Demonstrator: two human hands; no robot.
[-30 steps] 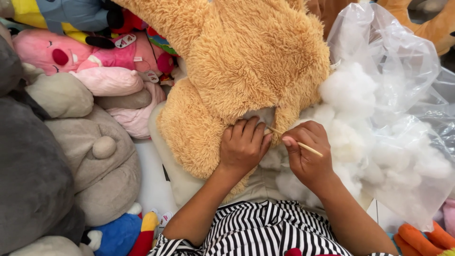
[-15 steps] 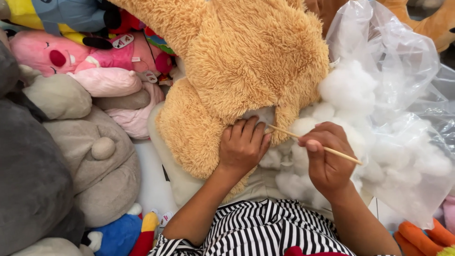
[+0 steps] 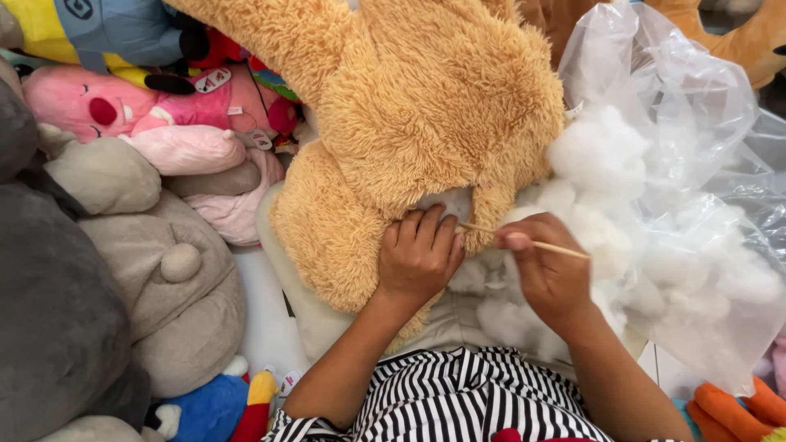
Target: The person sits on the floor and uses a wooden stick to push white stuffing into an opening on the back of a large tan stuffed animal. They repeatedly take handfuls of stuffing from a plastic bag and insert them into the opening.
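Observation:
A big tan plush bear [image 3: 409,106] lies across my lap with a gap in its seam showing white stuffing. My left hand [image 3: 419,255] presses on the fur just below that gap, fingers curled. My right hand [image 3: 547,274] pinches a thin wooden stick [image 3: 524,241], whose tip points into the gap. Loose white stuffing [image 3: 598,164] lies right beside the bear, under and behind my right hand.
A clear plastic bag [image 3: 696,147] full of stuffing fills the right side. Plush toys crowd the left: a pink one [image 3: 123,123], a beige-grey one [image 3: 164,278], a dark grey one [image 3: 49,327], a blue and yellow one [image 3: 213,405]. An orange toy [image 3: 737,409] sits at the bottom right.
My right hand has slid back and forth along the stick, and the stick stays aimed into the seam gap. My left hand has hardly moved.

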